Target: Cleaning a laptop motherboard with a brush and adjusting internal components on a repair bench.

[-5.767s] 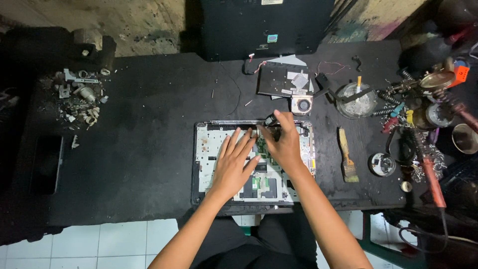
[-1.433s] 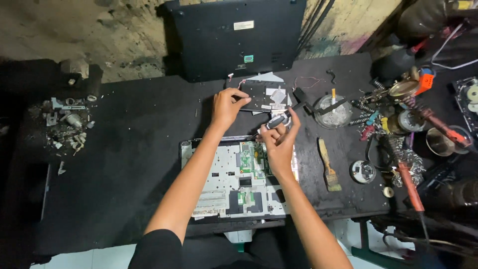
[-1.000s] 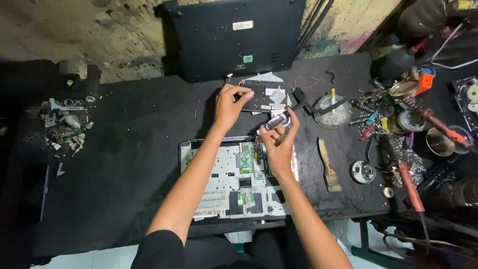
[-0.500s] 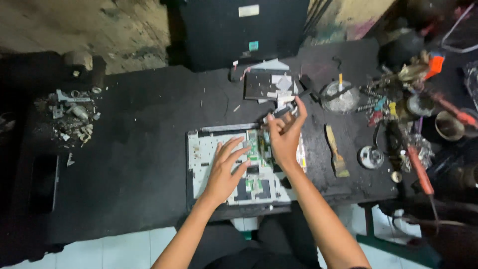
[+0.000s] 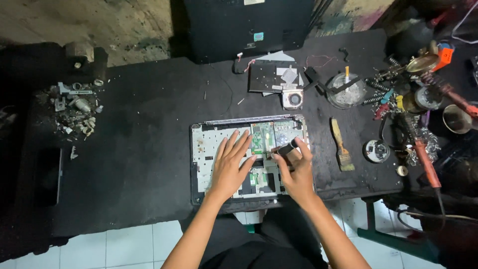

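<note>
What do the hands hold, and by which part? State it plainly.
The right hand pinches a small dark tool by its upper end; its tip is hidden. The left hand holds nothing, lying flat on the opened laptop base.

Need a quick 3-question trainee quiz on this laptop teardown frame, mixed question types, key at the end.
1. True or false: the left hand lies flat on the opened laptop chassis.
2. Multiple choice: the right hand holds its grip on (A) the brush, (B) a small dark tool, (C) the cooling fan.
3. Fill in: the brush lies to the ___ of the chassis, as the person sees it.

Key: 1 true. 2 B, the small dark tool is pinched over the green circuit board; the cooling fan sits apart, beyond the chassis. 3 right.
</note>
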